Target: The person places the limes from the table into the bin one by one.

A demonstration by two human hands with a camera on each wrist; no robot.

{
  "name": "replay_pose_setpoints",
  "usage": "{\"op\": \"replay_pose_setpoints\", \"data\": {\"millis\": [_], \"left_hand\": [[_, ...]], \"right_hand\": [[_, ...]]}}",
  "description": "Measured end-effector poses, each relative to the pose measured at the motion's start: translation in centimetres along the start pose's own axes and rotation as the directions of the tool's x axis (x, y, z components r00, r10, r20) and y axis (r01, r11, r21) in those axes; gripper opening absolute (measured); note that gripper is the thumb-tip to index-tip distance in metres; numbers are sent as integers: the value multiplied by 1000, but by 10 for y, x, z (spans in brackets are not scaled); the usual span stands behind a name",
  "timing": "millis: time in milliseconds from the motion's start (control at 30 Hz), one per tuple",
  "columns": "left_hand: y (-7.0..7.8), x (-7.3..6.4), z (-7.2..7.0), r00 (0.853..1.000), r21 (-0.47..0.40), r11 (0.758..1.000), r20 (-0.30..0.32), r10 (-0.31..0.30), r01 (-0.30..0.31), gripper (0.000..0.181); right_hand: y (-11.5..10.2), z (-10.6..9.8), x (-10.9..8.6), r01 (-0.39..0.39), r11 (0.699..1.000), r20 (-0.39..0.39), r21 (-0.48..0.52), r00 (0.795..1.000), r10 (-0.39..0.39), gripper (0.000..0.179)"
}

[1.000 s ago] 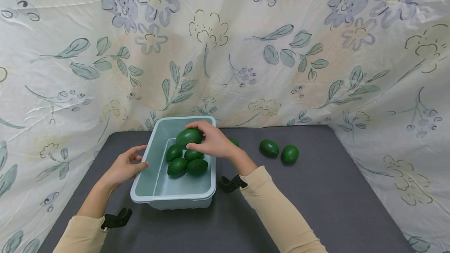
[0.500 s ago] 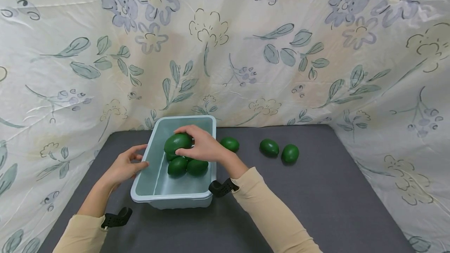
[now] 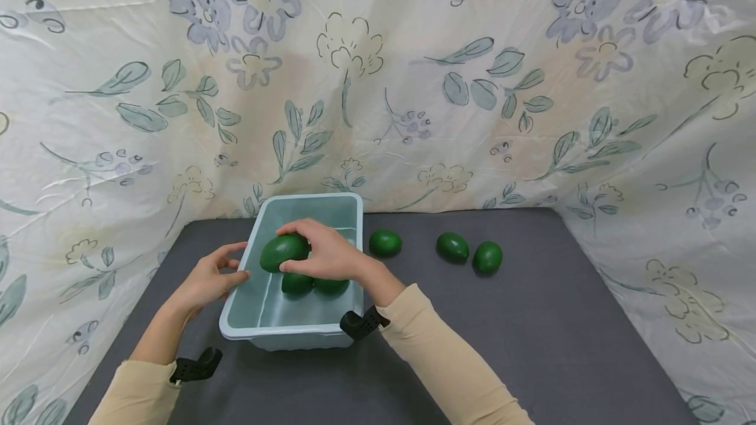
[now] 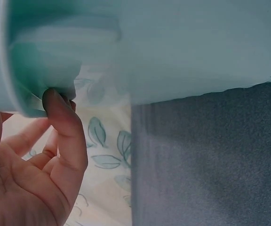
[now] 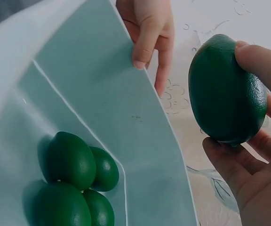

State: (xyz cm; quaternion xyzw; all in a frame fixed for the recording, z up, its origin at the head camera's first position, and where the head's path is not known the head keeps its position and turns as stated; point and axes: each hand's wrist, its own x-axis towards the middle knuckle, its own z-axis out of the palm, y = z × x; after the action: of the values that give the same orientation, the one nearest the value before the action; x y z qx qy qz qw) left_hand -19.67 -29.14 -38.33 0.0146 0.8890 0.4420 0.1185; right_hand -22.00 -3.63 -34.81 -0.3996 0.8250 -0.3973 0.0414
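Left hand point(image 3: 214, 277) pinched the bin's point(image 3: 289, 332) left rim. A fruit point(image 3: 285, 252), gripped between thumb and fingers of the right hand point(image 3: 331, 252), hung over the bin. Four fruits point(image 5: 71, 161) clustered inside. Three fruits point(image 3: 452, 248) sat on the table point(image 3: 531, 333), right of it.

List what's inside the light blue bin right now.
Four green fruits show inside the bin in the right wrist view. In the head view, the right hand and its held fruit cover two, plus some of the floor; the front two remain visible there.
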Motion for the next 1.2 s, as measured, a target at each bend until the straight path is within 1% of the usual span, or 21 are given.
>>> {"op": "replay_pose_setpoints", "data": {"millis": [300,433,700,833,967,1067,1200], "left_hand": [[0,0,0,1000,6,1000,-6,1,-1,67],[-1,0,0,1000,-3,1000,-5,6,-6,67],[0,1,1,1000,11,1000,-10,2,-2,67],[1,1,1,1000,17,1000,-11,0,0,68],[2,0,1,1000,14,1000,-7,-2,2,68],[2,-1,1,1000,13,1000,-4,-3,3,68],[2,-1,1,1000,8,1000,-4,-2,2,68]], "right_hand": [[0,6,-1,-6,1000,19,-30,1000,7,53],[1,5,-3,4,999,33,-39,999,-2,53],[7,1,-6,-9,999,43,-43,999,11,52],[11,-1,-8,8,999,23,-39,1000,-7,50],[16,-4,-12,9,1000,-10,-1,1000,-9,47],[19,-7,-16,9,999,-44,33,999,-7,45],[26,-11,-21,21,998,-106,54,994,-15,44]]}}
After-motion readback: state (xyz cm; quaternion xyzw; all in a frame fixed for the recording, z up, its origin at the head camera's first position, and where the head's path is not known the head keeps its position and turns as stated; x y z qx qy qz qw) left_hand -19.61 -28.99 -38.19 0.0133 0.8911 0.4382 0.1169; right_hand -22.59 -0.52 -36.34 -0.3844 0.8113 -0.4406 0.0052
